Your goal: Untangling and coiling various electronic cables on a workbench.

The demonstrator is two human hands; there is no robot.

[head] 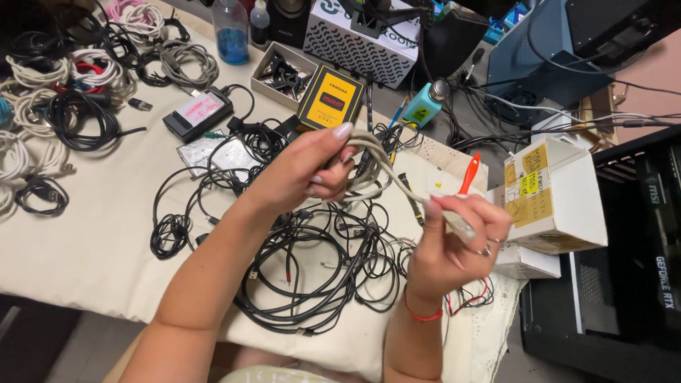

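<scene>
Left hand (305,174) is clamping the coiled beige cable (372,167) just above the black cable pile (305,262) on the tabletop (92,241); right hand (454,245) is pinching its free end, stretched btwn both grips.

even indoor light, soft shadows, sharp centre, slight wide-angle bending at edges.
</scene>
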